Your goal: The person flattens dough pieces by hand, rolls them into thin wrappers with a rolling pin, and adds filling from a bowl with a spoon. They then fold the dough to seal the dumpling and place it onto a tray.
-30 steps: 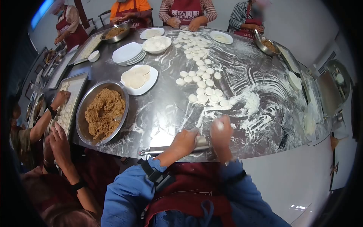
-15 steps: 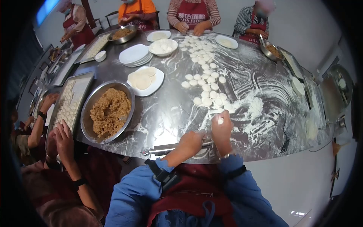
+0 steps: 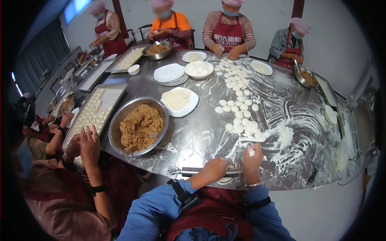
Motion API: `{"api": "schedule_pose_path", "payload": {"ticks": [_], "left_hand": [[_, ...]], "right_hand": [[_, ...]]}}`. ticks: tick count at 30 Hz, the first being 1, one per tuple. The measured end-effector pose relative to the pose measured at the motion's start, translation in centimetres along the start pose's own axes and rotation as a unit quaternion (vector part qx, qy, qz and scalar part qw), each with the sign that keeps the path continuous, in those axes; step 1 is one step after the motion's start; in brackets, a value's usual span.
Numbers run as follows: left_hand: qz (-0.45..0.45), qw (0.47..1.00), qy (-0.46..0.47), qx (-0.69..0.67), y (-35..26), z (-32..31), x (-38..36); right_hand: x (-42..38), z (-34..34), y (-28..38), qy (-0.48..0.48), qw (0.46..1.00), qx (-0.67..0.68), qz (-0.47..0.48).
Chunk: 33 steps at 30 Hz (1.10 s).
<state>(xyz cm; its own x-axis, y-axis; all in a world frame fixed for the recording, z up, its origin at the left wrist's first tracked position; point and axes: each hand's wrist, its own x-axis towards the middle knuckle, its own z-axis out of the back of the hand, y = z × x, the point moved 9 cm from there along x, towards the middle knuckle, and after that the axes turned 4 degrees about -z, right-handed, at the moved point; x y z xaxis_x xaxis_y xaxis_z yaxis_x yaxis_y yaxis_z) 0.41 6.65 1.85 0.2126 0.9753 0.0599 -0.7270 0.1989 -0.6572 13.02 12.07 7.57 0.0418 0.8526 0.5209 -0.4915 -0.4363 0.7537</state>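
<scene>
My left hand [image 3: 216, 170] is closed over a metal rolling pin [image 3: 189, 172] at the near table edge, its fingertips partly hidden. A flat round of dough [image 3: 225, 180] shows partly beneath the pin. Just to the right, above the floury tabletop, my right hand [image 3: 252, 164] is closed with a small white lump of dough [image 3: 252, 152] showing between thumb and fingers. Beyond both hands lie several flattened dough pieces [image 3: 238, 121] in a long trail, with loose flour [image 3: 285, 136] beside them.
A steel bowl of brown filling [image 3: 142, 124] stands at the left, near a tray of dumplings [image 3: 90, 114] and a co-worker's raised hands [image 3: 89, 146]. A plate of wrappers [image 3: 179, 100], stacked plates [image 3: 169, 74] and a dough bowl [image 3: 199, 69] stand farther back. Several people work around the table.
The camera view has tipped up and swung left, so everything sits lower and farther right. My right hand has drawn slightly back, still holding the dough. My left hand stays on the rolling pin.
</scene>
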Motion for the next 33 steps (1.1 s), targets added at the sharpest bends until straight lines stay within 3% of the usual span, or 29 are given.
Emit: {"api": "schedule_pose_path", "payload": {"ticks": [1,3,5,6,7,8,9,11,12,14,15,16,17,19,21,24,25,28,30,31,33], "left_hand": [[0.015,1.000,-0.015,-0.022,0.4,0.2,0.0],[0.018,1.000,-0.015,-0.002,1.7,-0.1,0.1],[-0.028,0.995,-0.026,-0.091,1.8,0.6,-0.8],[0.003,0.981,-0.154,-0.115,4.6,5.0,-0.3],[0.150,0.936,-0.187,-0.258,5.8,8.7,-0.7],[0.111,0.955,-0.268,-0.055,8.6,12.2,-0.7],[0.154,0.882,-0.371,-0.245,14.5,13.4,-1.1],[0.221,0.745,-0.470,-0.419,17.2,15.0,-2.2],[0.218,0.747,-0.467,-0.420,16.3,15.0,-1.7],[0.227,0.868,-0.297,-0.328,13.6,13.4,2.0],[0.172,0.908,-0.238,-0.299,12.3,11.4,4.4],[0.075,0.965,-0.202,-0.147,12.4,9.2,7.2],[0.014,0.981,-0.196,0.011,7.0,9.2,8.0],[-0.010,0.978,-0.208,0.030,5.7,7.0,9.9],[-0.080,0.974,-0.134,0.163,6.2,3.0,11.9],[-0.082,0.961,-0.131,0.231,3.0,3.5,9.4],[-0.104,0.967,-0.123,0.199,2.3,3.4,8.3],[-0.060,0.980,-0.059,0.182,1.4,2.9,4.8],[0.084,0.991,-0.034,0.098,3.8,2.4,2.7],[0.085,0.991,-0.036,0.097,4.1,2.4,2.1],[0.000,0.970,-0.138,0.198,2.7,4.0,1.1]], "right_hand": [[-0.4,0.2,-0.1,-0.002,1.000,0.004,0.004],[-2.6,0.5,-3.5,0.045,0.991,0.072,-0.106],[-4.8,1.5,-5.1,0.054,0.988,0.068,-0.131],[-5.4,2.3,-4.2,0.042,0.994,0.065,-0.078],[-6.0,2.9,-3.1,0.034,0.997,0.060,-0.024],[-6.1,3.0,-3.2,0.030,0.997,0.057,-0.029],[-6.0,2.7,-3.3,0.040,0.997,0.054,-0.040],[-5.7,2.4,-3.4,0.045,0.997,0.050,-0.049],[-5.5,2.1,-3.6,0.047,0.995,0.062,-0.066],[-4.6,1.5,-3.6,0.042,0.993,0.077,-0.078],[-4.4,1.6,-3.1,0.040,0.994,0.073,-0.067],[-4.4,1.8,-2.7,0.038,0.995,0.068,-0.056],[-4.3,2.0,-2.4,0.036,0.996,0.065,-0.056],[-3.9,2.4,-1.5,0.025,0.998,0.044,-0.045],[-3.9,2.6,-1.4,0.035,0.995,0.045,-0.079],[-4.0,2.7,-1.9,0.040,0.992,0.049,-0.111],[-4.1,2.6,-1.9,0.036,0.992,0.049,-0.112],[-4.3,2.1,-2.6,0.034,0.991,0.065,-0.114],[-4.7,1.9,-3.3,0.036,0.989,0.077,-0.117],[-4.7,1.7,-3.6,0.036,0.988,0.089,-0.120],[-4.6,1.5,-4.0,0.046,0.987,0.095,-0.121]]}}
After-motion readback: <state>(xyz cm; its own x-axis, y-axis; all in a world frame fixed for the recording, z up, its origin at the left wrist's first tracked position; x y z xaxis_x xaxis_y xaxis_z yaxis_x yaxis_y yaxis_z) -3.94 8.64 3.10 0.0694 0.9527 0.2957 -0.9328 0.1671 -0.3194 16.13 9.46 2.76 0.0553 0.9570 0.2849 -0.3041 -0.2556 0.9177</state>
